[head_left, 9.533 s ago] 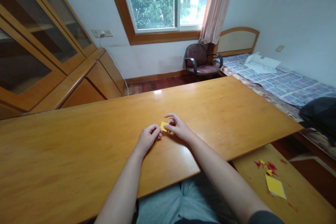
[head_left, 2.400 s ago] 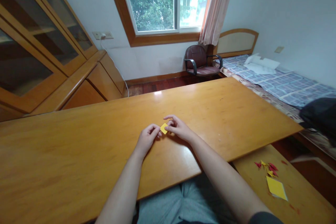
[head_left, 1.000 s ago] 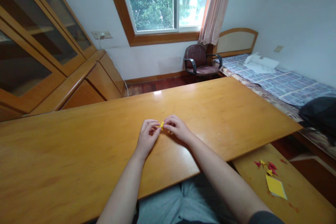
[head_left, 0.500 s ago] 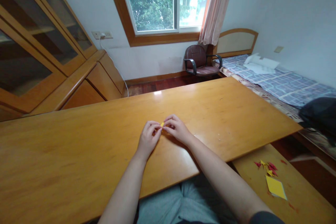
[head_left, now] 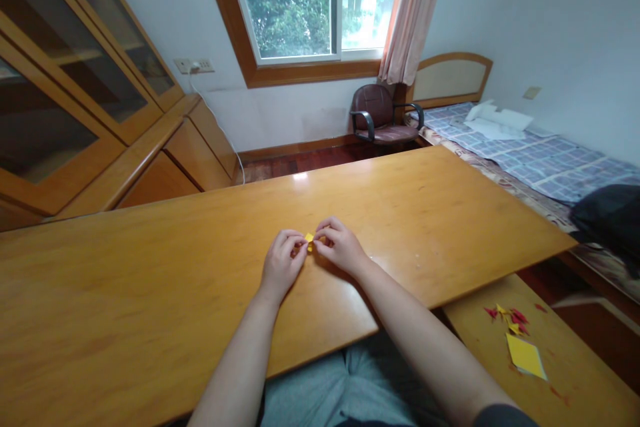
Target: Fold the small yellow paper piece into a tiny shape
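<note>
Between my fingertips, just over the wooden table (head_left: 190, 280), is a small piece of folded yellow paper (head_left: 309, 238). My left hand (head_left: 283, 260) pinches its left side with thumb and fingers. On the right side, my right hand (head_left: 341, 247) pinches it too. Fingers partly cover the paper, and its exact folded shape is too small to make out.
A lower wooden surface (head_left: 480, 340) at the right bears small red and yellow folded paper pieces (head_left: 510, 318) and a stack of yellow paper squares (head_left: 526, 356). Beyond the table stand a brown armchair (head_left: 375, 113), a bed (head_left: 550, 153) and a glass-doored cabinet (head_left: 165, 140).
My fingertips have drawn slightly apart, and more of the yellow paper shows between them. Both hands still pinch it in the same place over the table.
</note>
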A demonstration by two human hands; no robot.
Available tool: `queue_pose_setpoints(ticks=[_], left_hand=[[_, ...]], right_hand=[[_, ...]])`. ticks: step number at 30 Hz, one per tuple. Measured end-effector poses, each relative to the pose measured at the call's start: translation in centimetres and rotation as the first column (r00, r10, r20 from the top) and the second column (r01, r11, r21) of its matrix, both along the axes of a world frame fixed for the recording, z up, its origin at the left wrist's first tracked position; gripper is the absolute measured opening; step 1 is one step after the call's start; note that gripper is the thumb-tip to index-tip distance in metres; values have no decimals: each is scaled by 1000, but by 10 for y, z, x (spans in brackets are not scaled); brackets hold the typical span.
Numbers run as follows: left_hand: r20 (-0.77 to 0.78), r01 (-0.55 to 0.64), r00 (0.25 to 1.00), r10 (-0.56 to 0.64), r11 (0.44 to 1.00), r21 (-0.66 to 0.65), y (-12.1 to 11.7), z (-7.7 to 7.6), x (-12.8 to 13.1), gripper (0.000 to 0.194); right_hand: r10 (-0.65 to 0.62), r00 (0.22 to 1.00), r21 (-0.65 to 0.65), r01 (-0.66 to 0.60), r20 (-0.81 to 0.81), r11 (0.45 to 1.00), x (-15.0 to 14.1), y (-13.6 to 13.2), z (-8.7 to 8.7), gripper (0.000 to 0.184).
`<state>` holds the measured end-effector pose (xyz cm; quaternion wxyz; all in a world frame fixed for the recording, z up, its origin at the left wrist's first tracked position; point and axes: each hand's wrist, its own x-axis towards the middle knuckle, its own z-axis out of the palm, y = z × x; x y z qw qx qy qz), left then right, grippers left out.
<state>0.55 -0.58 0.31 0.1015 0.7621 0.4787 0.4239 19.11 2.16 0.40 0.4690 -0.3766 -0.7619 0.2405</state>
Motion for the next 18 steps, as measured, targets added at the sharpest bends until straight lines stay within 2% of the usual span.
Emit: queue_pose_setpoints(ticks=[9,14,18], left_hand=[[47,-51,998,50,999,8,2,0,-2,5],[51,-24,998,24,1000,-2,1,1,-1,5],[53,6,999,-5,1000,-20,0,1,0,6]], right_hand=[[-55,996,-78,49,-76,996,7,6,-2,5],[37,998,-91,-42,-57,995,5,4,-2,13],[59,998,-76,-57,21,995,3,1,-2,8]])
